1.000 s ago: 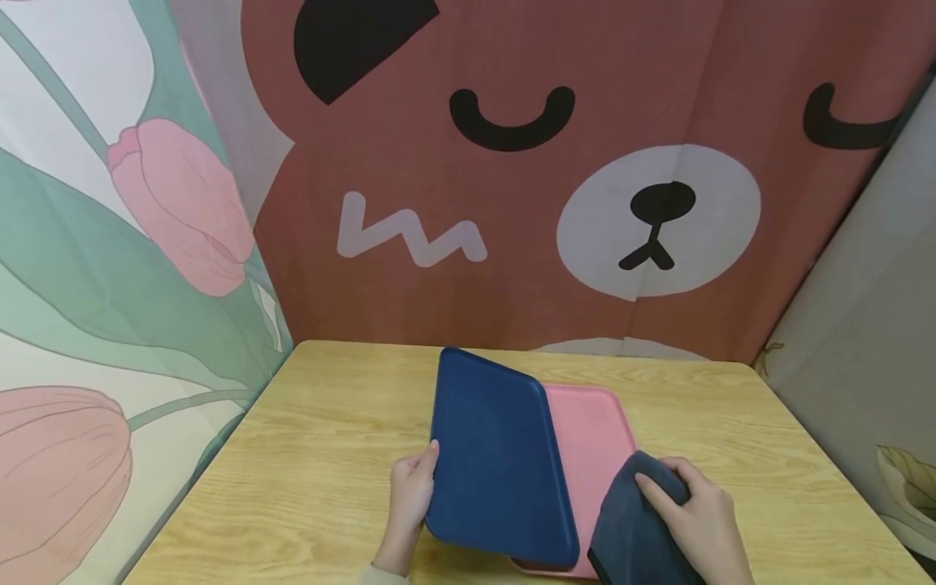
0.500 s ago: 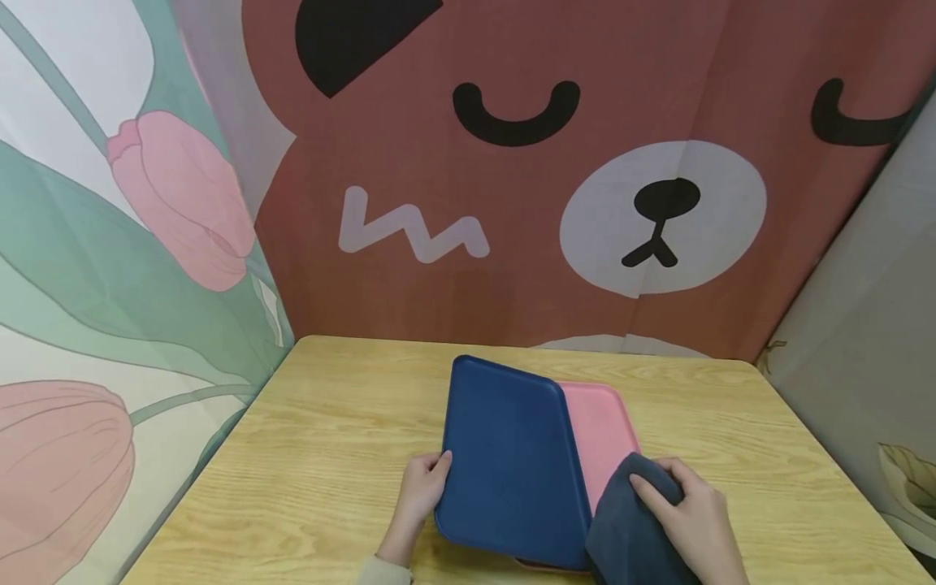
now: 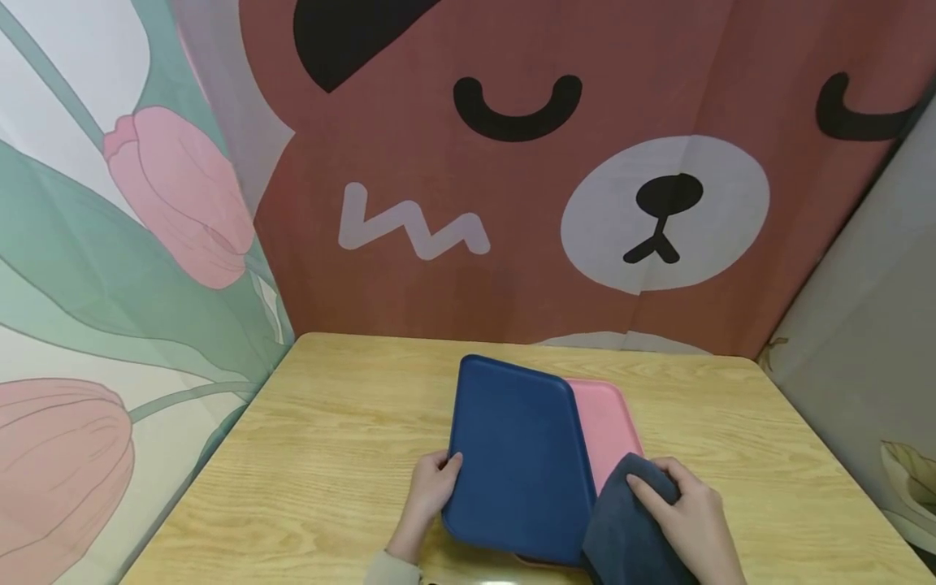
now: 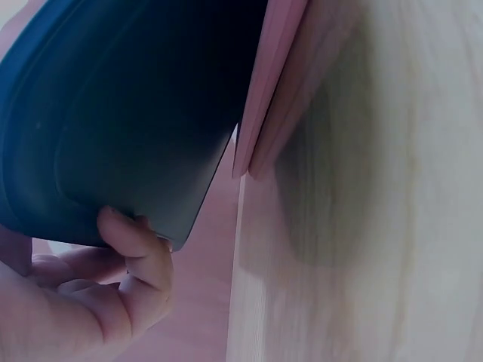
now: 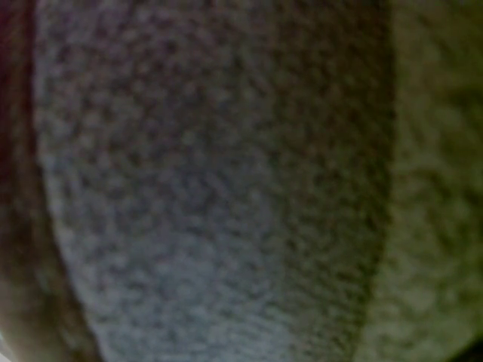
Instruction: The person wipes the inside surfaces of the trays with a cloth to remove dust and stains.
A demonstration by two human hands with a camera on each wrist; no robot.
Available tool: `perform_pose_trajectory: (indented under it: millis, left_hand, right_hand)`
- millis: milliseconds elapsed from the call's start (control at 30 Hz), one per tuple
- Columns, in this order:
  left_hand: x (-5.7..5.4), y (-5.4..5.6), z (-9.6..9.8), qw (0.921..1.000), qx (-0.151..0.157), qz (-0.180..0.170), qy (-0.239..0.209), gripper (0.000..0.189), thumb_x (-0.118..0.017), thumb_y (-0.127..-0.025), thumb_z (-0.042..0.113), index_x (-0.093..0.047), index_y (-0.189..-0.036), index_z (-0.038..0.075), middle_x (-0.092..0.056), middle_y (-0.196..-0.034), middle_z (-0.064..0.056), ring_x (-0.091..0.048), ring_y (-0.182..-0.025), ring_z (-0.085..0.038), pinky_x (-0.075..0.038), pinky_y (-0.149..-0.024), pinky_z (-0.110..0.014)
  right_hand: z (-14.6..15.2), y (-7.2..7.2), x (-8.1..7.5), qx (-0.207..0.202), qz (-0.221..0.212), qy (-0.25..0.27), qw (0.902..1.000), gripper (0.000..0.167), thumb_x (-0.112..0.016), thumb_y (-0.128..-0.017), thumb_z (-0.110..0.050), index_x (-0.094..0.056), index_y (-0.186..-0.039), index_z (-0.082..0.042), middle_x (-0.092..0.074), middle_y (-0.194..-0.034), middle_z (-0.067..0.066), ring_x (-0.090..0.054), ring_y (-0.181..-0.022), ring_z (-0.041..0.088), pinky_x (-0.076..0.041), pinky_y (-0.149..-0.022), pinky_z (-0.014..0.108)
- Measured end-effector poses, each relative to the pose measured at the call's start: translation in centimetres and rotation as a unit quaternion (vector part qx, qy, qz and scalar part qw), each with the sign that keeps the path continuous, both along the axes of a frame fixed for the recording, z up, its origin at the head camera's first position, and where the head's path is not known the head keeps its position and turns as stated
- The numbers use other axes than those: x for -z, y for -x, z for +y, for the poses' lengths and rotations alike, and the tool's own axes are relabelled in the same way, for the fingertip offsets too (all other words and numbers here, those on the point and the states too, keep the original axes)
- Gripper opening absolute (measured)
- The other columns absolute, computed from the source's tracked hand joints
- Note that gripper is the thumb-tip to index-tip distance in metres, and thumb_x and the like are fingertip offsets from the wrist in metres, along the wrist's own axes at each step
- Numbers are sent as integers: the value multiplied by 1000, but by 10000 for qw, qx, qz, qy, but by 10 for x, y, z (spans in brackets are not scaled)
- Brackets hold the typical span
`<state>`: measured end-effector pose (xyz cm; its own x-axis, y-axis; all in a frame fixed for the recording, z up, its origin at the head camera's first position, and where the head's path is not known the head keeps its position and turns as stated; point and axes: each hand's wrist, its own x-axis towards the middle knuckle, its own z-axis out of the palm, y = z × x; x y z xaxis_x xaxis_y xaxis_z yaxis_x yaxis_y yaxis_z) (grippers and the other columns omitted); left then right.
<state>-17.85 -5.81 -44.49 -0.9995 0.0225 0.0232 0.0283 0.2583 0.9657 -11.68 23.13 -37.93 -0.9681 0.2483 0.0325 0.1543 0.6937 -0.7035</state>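
Observation:
My left hand [image 3: 433,486] grips the left edge of a dark blue rectangular tray [image 3: 519,463], thumb on its upper face and fingers underneath. In the left wrist view the underside of the blue tray [image 4: 128,136] shows, raised at a slant above the table, with curled fingers [image 4: 139,253] at its edge. Beneath it a pink tray [image 3: 607,426] lies on the table, mostly covered. My right hand [image 3: 695,516] pinches a dark grey-blue cloth [image 3: 632,520] that hangs in folds over the blue tray's lower right corner. Cloth [image 5: 189,181] fills most of the blurred right wrist view.
Both trays are at the front middle of a light wooden table [image 3: 322,455]. Behind it hangs a curtain with a bear print [image 3: 409,292]; a tulip-print curtain [image 3: 183,195] is at the left and a pale one [image 3: 870,325] at the right.
The blue tray and left hand have moved a little to the right, covering more of the pink tray. The right hand and cloth have shifted slightly left.

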Motion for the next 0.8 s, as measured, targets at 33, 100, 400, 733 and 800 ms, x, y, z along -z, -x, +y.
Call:
perform_pose_trajectory:
  millis: [33, 100, 400, 733, 800]
  left_hand:
    - [0, 0, 1, 10000, 36, 13, 14, 24, -49, -90, 10, -63, -83, -8, -54, -66, -5, -47, -59, -14, -41, -54, -29]
    - [1, 1, 4, 9999, 89, 18, 53, 24, -49, -90, 10, -62, -79, -8, -52, -63, -3, -46, -58, -13, -40, -52, -28]
    - [3, 5, 14, 9991, 350, 29, 234, 21, -49, -88, 6, -63, -82, -8, -55, -67, -5, -47, -60, -14, -41, -54, -29]
    - [0, 8, 24, 9971, 657, 42, 389, 21, -49, -87, 7, -63, -84, -9, -56, -67, -6, -49, -59, -13, -43, -53, -28]
    - [1, 9, 26, 9965, 733, 22, 409, 21, -49, -87, 7, -63, -84, -9, -55, -67, -6, -49, -59, -13, -43, -53, -28]
  right_hand:
    - [0, 0, 0, 3, -18, -3, 10000, 48, -62, -82, -40, -56, -106, 2, -59, -99, 21, -56, -84, 29, -45, -69, 45]
    - [1, 0, 0, 3, -41, -5, 10000, 49, -62, -82, -40, -56, -106, 2, -59, -100, 21, -56, -84, 29, -45, -69, 45]
    - [1, -1, -2, 1, -64, 12, 10000, 46, -63, -81, -39, -56, -105, 1, -60, -98, 20, -56, -81, 27, -45, -65, 42]
    - [-1, -1, -2, -56, -104, 49, 9999, 46, -63, -81, -40, -57, -104, -1, -61, -95, 17, -56, -78, 24, -45, -64, 39]
    - [-1, -2, -2, -61, -95, 55, 9999, 46, -63, -81, -39, -57, -104, 0, -61, -95, 17, -56, -79, 24, -45, -64, 39]
